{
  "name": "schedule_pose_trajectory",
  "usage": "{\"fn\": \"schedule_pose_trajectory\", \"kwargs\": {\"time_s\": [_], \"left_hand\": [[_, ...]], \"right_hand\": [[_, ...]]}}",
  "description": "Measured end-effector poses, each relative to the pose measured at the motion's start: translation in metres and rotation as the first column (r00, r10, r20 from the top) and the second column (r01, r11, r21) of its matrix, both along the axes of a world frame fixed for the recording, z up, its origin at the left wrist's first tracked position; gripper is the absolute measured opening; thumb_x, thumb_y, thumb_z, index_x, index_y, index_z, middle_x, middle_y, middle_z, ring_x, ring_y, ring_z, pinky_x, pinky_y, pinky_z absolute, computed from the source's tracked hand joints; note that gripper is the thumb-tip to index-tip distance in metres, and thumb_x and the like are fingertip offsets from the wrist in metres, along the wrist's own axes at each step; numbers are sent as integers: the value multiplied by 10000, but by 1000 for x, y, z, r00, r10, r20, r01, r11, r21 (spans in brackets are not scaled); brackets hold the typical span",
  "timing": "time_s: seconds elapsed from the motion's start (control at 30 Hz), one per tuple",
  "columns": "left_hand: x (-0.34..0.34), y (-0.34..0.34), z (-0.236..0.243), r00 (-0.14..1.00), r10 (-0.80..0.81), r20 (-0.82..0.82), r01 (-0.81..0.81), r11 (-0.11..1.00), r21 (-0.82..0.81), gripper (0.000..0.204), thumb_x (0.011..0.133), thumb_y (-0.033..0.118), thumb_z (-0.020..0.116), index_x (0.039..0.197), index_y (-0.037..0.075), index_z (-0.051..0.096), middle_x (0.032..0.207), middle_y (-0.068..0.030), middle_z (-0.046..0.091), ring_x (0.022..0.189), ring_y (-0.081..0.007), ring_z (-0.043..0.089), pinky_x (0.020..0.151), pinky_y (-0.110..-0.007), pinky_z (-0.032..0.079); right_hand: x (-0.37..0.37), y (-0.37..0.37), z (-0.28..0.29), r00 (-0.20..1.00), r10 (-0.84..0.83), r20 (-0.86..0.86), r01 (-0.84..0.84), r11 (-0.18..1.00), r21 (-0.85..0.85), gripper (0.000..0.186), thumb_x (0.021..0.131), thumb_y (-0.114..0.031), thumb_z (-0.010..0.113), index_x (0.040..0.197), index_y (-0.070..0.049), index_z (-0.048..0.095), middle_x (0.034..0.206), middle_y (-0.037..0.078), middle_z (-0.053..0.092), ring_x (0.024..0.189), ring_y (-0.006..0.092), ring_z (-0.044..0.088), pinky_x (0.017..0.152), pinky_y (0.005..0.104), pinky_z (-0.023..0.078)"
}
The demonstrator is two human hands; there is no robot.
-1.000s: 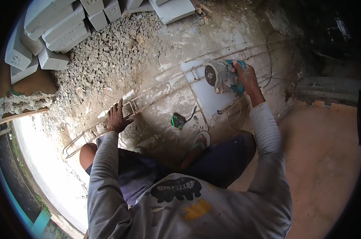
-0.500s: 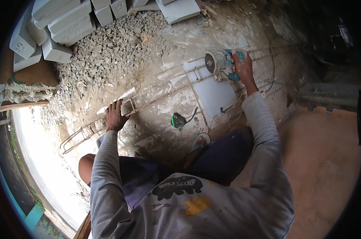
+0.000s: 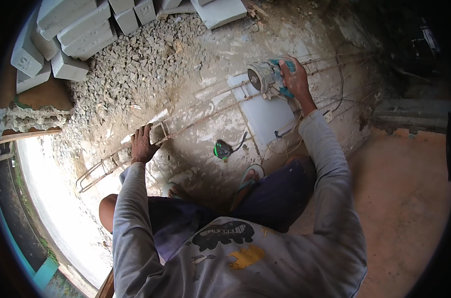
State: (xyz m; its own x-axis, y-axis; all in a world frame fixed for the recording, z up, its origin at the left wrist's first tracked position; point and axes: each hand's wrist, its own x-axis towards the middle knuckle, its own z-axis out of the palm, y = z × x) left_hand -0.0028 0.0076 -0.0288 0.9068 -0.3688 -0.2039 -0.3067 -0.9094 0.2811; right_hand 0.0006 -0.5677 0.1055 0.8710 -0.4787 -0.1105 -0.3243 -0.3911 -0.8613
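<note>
My right hand is wrapped round the teal body of an angle grinder, whose dark cutting disc faces left. The grinder is over a long, rusty rebar cage, at a white sheet lying under the bars. Whether the disc touches a bar, I cannot tell. Further left, my left hand lies over the cage near its looped end, fingers curled across the bars. A black and green tape measure rests on the ground between my hands, closer to my feet.
Grey gravel is heaped beyond the cage, with pale blocks stacked at the far left. A dark cable curves along the ground on the right. Near my right arm begins an orange-brown floor.
The grinder has shifted a little left in my right hand, along the cage. My left hand stays in place on the bars.
</note>
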Motion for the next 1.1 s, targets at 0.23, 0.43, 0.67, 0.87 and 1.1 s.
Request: {"fn": "schedule_pose_trajectory", "kwargs": {"time_s": [0.23, 0.43, 0.67, 0.87, 1.1], "left_hand": [[-2, 0, -4, 1000, 5, 18, -5, 1000, -9, 866, 766, 337, 925, 1490, 131, 496, 1395, -153, 581, 1319, -380, 539, 1088, -514, 426], [-1, 2, -4, 1000, 6, -15, -6, 1000, -17, 874, 764, 333, 914, 1500, 117, 495, 1396, -162, 574, 1333, -393, 523, 1098, -521, 411], [-1, 3, -9, 999, 2, -41, -3, 1000, -19, 864, 736, 324, 921, 1472, 117, 517, 1377, -146, 565, 1325, -369, 503, 1073, -502, 402], [-2, 5, -9, 1000, -14, 14, 15, 998, -63, 818, 716, 303, 933, 1410, 117, 542, 1348, -133, 573, 1280, -356, 513, 1041, -487, 407], [-1, 6, -11, 1000, -15, 21, 16, 999, -52, 802, 737, 301, 920, 1418, 117, 537, 1377, -140, 570, 1296, -361, 511, 1047, -494, 406]], "right_hand": [[3, 1, -8, 999, 11, 35, -12, 999, 32, 523, 1031, -412, 735, 1399, -57, 628, 852, 46, 666, 590, 95, 532, 527, 281, 451], [3, 7, -6, 1000, -24, 2, 24, 998, 64, 441, 1101, -334, 644, 1394, -7, 605, 809, 7, 625, 579, 81, 521, 539, 284, 463], [-5, 4, -9, 1000, -6, 9, 6, 1000, 23, 434, 1097, -327, 653, 1388, -8, 615, 811, 4, 628, 579, 83, 524, 535, 280, 457], [-12, 9, -7, 1000, -7, 17, 6, 1000, 23, 422, 1093, -330, 659, 1368, -10, 627, 813, 5, 631, 585, 76, 529, 536, 272, 454], [2, 8, -14, 996, -10, 87, 12, 1000, -16, 452, 1033, -373, 741, 1328, -41, 658, 806, 34, 655, 584, 91, 536, 527, 285, 452]]}}
